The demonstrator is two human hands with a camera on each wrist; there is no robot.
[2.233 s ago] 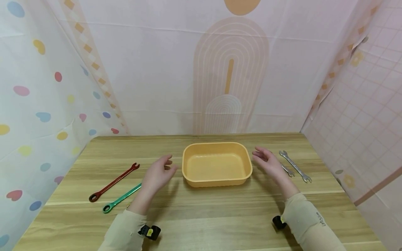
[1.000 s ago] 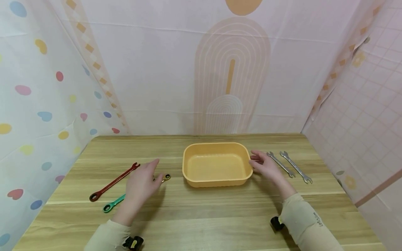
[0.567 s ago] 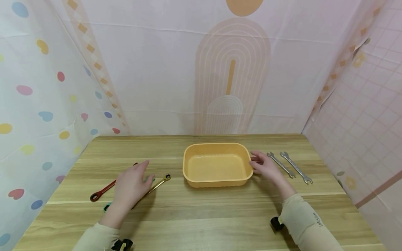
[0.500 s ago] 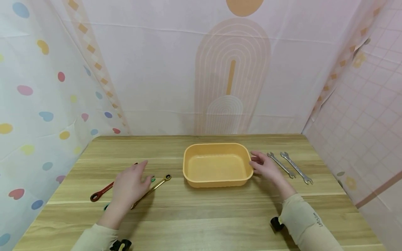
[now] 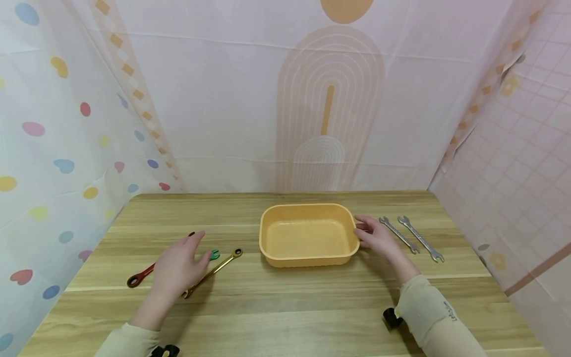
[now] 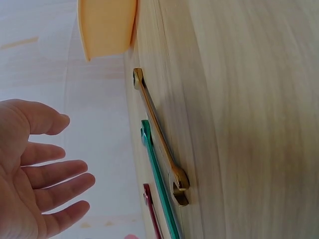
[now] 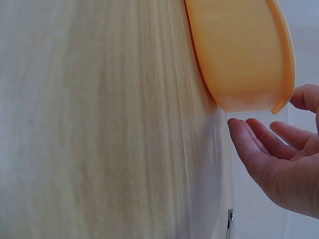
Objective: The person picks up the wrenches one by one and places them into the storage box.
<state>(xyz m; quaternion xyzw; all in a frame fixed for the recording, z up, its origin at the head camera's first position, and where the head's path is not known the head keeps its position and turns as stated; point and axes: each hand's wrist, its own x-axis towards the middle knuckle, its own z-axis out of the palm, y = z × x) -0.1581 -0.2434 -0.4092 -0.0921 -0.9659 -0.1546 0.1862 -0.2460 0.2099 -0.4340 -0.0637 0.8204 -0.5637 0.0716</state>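
My left hand (image 5: 178, 265) hovers over three combination wrenches on the left of the table, its fingers loosely bent and holding nothing. The gold wrench (image 5: 214, 271) lies just right of it. Under the hand, the green wrench (image 6: 158, 179) is mostly covered in the head view, and the red wrench (image 5: 142, 275) is partly covered. A yellow plastic basin (image 5: 308, 258), with nothing in it, stands mid-table. At its right end is my right hand (image 5: 379, 240); in the right wrist view the thumb (image 7: 305, 97) meets the rim, while the other fingers stay relaxed below it.
Two silver open-end wrenches, one (image 5: 400, 236) nearer the right hand and one (image 5: 421, 239) farther right, lie on the wooden table (image 5: 303, 317). A patterned cloth (image 5: 214, 109) hangs behind the table and along both sides.
My left hand has moved left from beside the basin to above the wrenches, uncovering the gold one. My right hand has shifted slightly left and down to the basin's right end.
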